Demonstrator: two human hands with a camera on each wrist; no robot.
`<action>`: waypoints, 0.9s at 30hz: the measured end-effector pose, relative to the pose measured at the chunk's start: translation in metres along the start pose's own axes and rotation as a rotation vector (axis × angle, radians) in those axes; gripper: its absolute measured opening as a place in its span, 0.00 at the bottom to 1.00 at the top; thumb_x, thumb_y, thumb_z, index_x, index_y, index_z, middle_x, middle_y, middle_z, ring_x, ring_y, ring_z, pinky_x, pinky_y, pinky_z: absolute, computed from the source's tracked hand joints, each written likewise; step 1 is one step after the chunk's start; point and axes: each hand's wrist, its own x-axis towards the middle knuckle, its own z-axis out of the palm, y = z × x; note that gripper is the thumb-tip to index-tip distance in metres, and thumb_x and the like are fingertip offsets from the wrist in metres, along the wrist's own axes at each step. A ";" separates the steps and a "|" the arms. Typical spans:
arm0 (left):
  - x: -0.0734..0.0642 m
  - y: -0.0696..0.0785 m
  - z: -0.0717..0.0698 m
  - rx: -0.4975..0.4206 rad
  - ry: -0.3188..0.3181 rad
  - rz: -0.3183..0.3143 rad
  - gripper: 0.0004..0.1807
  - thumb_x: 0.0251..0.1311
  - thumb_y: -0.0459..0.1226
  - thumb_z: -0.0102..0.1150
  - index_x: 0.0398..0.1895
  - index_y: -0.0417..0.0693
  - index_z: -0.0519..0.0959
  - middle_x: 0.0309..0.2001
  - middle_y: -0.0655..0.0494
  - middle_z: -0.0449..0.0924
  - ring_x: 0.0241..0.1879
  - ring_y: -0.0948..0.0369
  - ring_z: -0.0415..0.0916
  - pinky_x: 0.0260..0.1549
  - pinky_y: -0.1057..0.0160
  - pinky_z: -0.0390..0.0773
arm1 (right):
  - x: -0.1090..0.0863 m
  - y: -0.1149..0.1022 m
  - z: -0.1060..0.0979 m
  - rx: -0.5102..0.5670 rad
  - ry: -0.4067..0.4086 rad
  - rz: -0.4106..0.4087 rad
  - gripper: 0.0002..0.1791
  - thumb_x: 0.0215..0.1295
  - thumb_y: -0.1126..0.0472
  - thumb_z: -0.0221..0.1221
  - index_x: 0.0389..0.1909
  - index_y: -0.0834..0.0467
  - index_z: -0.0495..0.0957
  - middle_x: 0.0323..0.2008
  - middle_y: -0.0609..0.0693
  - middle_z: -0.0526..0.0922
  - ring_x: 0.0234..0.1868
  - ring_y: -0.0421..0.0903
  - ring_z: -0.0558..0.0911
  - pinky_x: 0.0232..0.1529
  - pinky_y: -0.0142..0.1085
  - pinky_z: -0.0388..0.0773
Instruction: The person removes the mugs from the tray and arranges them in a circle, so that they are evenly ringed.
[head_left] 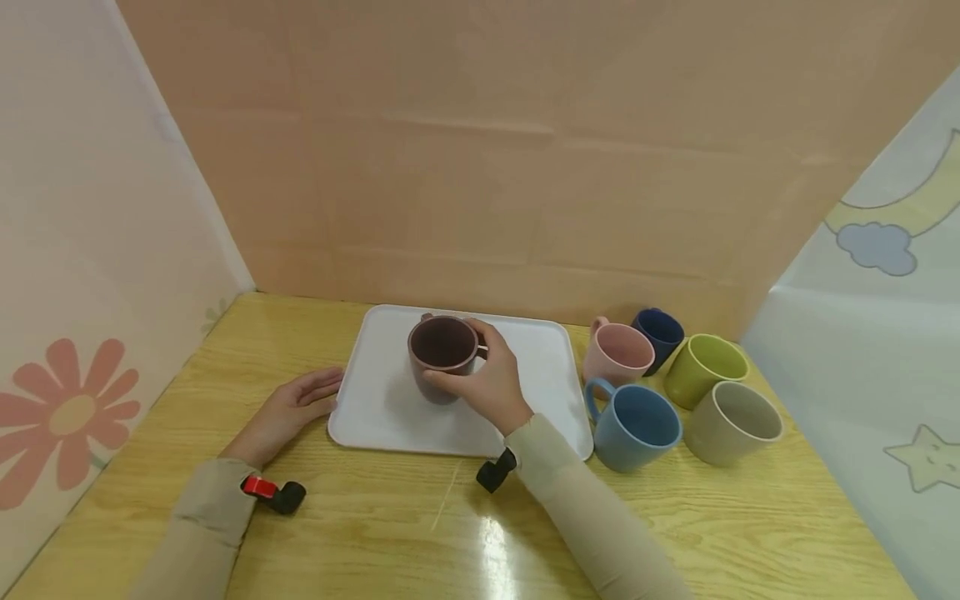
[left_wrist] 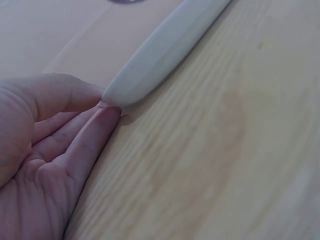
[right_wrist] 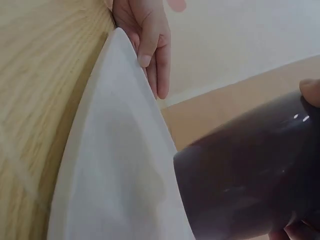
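Observation:
My right hand (head_left: 491,383) grips a dark brown mug (head_left: 420,372) across its top, thumb at the near side and fingers at the far side. The mug is upright over the white tray (head_left: 382,425), left of its middle. In the right wrist view its glossy wall (right_wrist: 245,170) shows close over the tray, beside a soft shadow. My left hand (head_left: 288,412) rests at the tray's left edge with fingers stretched out. In the left wrist view, its thumb and fingertips touch the tray's rim (left_wrist: 150,62).
Right of the tray stand a pink mug (head_left: 600,362), a navy mug (head_left: 660,333), a lime green mug (head_left: 682,375), a blue mug (head_left: 626,437) and a beige mug (head_left: 712,433). The wooden table (head_left: 375,533) meets a brown back wall (head_left: 450,208).

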 end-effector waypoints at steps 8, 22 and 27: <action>0.001 0.002 0.000 -0.004 -0.003 0.008 0.36 0.73 0.41 0.58 0.78 0.39 0.58 0.74 0.39 0.62 0.74 0.44 0.58 0.54 0.81 0.69 | -0.025 -0.010 -0.038 -0.037 -0.036 -0.146 0.47 0.39 0.58 0.84 0.64 0.55 0.74 0.57 0.46 0.80 0.55 0.45 0.78 0.55 0.48 0.77; 0.002 -0.001 0.001 0.009 0.000 0.002 0.36 0.73 0.42 0.59 0.77 0.38 0.59 0.74 0.38 0.63 0.73 0.45 0.60 0.54 0.80 0.69 | -0.076 -0.030 -0.114 0.096 0.043 -0.176 0.48 0.39 0.76 0.78 0.67 0.62 0.71 0.60 0.56 0.78 0.58 0.47 0.76 0.60 0.31 0.73; 0.001 -0.003 0.001 0.027 0.001 0.020 0.36 0.73 0.43 0.58 0.77 0.37 0.59 0.74 0.37 0.63 0.73 0.45 0.60 0.54 0.80 0.69 | -0.092 -0.034 -0.146 0.186 0.063 -0.217 0.48 0.38 0.83 0.71 0.68 0.69 0.68 0.61 0.58 0.77 0.59 0.46 0.78 0.58 0.30 0.74</action>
